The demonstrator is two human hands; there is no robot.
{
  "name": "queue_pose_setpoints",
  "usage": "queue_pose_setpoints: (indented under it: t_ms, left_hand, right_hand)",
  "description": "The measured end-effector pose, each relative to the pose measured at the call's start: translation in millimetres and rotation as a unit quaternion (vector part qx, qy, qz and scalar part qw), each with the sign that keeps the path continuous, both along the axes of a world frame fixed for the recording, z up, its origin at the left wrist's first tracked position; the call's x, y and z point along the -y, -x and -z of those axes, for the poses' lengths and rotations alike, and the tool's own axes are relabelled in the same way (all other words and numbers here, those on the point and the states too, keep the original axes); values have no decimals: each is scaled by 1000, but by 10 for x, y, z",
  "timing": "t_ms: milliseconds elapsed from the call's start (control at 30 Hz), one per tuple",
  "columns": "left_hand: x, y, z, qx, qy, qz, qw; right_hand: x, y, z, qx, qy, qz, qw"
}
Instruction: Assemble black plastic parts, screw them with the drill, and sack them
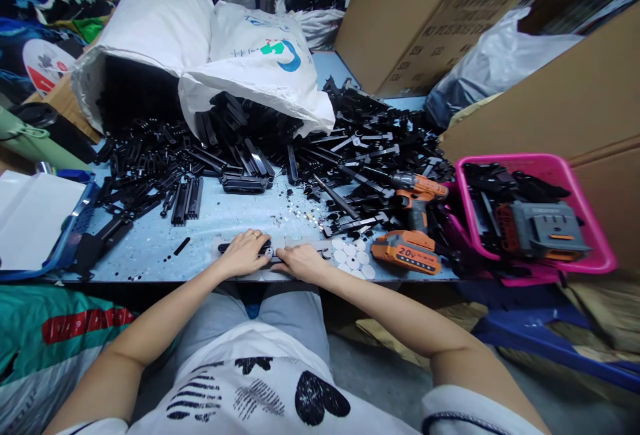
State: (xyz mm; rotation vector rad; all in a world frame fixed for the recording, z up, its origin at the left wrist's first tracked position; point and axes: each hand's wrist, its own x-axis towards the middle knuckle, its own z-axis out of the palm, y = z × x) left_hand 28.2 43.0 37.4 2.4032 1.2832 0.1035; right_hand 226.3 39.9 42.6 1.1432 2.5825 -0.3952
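Observation:
My left hand (244, 253) lies over a long black plastic part (223, 247) near the table's front edge, its fingers curled onto it. A small silvery round piece (269, 252) shows by its fingertips. Close beside it, my right hand (304, 262) has its fingers bent and pressed together by the same piece; whatever they pinch is hidden. Under both hands lies a clear, flat holder (260, 275). Several white round discs (351, 258) sit just right of my right hand. A single thin black strip (182, 246) lies to the left.
Two white sacks (150, 21) spill black plastic parts (250, 161) across the blue table (240, 211). An orange cordless drill (413, 228) lies at the right, beside a pink basket (540, 158) holding a grey tool. A blue basket (80, 221) stands left; cardboard boxes (395, 21) stand behind.

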Motion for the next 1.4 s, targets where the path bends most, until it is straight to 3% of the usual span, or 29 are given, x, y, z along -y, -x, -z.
queue_pose_setpoints:
  t_ms: [233,433,667,767,900,1000,1067,1133,1233,1333,1400]
  left_hand:
    - [49,74,52,46,-24,11,999]
    - [112,156,171,108,-88,21,990]
    - [116,185,242,119,-117,-3,986]
    - [128,181,251,118,-108,6,987]
    - [105,129,226,76,-77,6,994]
    - [-133,-46,169,55,-36,80,995]
    - [-441,-264,123,65,-32,92,993]
    - [-809,-544,80,67,-44,5,997]
    - [-1249,-945,23,53,-30,-110,992]
    - [-1354,-1070,-20,62,-29,-136,988]
    - [-1226,-894,-34,69,-39,-141,987]
  right_hand:
    - [117,83,-199,-2,-32,17,999]
    - [120,142,-314,7,-85,-34,996]
    - [5,178,-421,13,-89,-56,994]
    - [9,181,-357,3,-86,-50,995]
    - [5,80,-141,-18,-72,-27,997]
    - [-148,-140,-11,-60,-31,-47,997]
    - [-375,-307,10,-85,-45,-7,995]
    - [-682,-413,-4,-75,-113,100,986]
    - [-1153,-383,5,-12,-204,238,949]
    - [-1457,-234,102,40,-225,312,922]
    - [-1532,-194,180,46,-230,329,915]
